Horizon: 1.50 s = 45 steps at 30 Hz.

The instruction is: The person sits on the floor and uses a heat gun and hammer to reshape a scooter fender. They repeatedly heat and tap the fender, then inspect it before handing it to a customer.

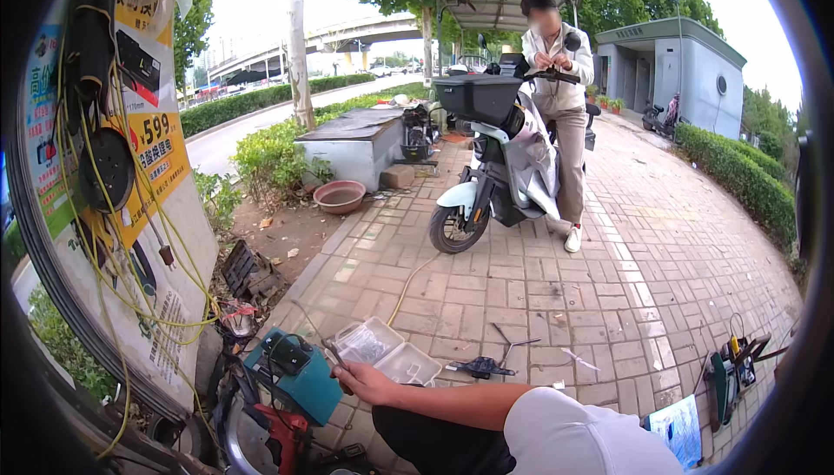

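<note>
At near left, over a teal box (295,377): one thin dark tool (333,353), held in the right hand (367,382). Fingers were curled shut around its lower end. The left hand was out of view.

Tool's long axis: near-right to far-left, free tip pointing far-left and slightly up, just above the box's right edge. Whether the tip touched the box could not be told.

Step, as judged: tool being brought to the box, contact not yet certain. A next move would call for a steady wrist and a fine aim of the tip, the forearm reaching across from the right.

Just right of the hand: clear tray (391,352), open on the bricks. Further right: black hand tool (483,367). Near, below the box: red part (283,430). Left: poster board (152,214) hung with yellow cable (408,288). Far centre: white scooter (491,188), a person (565,101) standing beside it. Far left: red basin (339,196). Near right: tool cluster (734,372).
</note>
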### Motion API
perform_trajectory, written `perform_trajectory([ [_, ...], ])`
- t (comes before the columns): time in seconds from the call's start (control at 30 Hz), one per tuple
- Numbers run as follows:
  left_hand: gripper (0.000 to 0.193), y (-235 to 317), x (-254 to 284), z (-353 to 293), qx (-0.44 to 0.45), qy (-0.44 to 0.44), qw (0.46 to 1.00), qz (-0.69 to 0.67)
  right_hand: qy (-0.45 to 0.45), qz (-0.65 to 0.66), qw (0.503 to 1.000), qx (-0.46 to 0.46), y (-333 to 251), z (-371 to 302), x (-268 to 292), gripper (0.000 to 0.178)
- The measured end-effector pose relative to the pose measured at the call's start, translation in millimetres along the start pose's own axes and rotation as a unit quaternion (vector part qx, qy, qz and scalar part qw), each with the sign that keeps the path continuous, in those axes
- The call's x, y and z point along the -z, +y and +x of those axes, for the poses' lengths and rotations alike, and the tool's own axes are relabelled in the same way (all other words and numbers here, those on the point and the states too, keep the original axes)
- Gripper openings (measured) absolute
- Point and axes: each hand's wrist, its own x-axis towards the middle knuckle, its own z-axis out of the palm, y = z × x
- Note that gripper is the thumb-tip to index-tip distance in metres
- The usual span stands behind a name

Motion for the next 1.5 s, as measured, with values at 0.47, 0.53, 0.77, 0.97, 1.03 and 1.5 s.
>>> perform_trajectory([
  [0.47, 0.030, -21, -89, -43, 0.329, -0.101, 0.739, -0.580, -0.284, -0.055, 0.921, 0.260, -6, -6, -88, 0.022],
  [0.53, 0.029, -30, -91, -50, 0.368, -0.101, 0.694, -0.611, -0.352, -0.129, 0.906, 0.198, 13, -18, -87, 0.021],
  [0.77, 0.034, -82, -134, -35, 0.559, -0.055, 0.718, -0.412, -0.394, -0.172, 0.902, -0.033, 45, -29, -101, 0.020],
  [0.97, 0.015, -60, -143, -22, 0.608, -0.173, 0.718, -0.291, -0.348, -0.167, 0.910, -0.154, 31, 13, -84, 0.033],
  [1.03, 0.015, -27, -148, -35, 0.626, -0.217, 0.679, -0.316, -0.270, -0.203, 0.909, -0.245, 20, 18, -36, 0.041],
  [1.5, 0.034, 322, -340, 175, 0.281, -0.598, 0.746, 0.084, 0.256, -0.120, 0.724, -0.630, -165, -142, 357, 0.051],
])
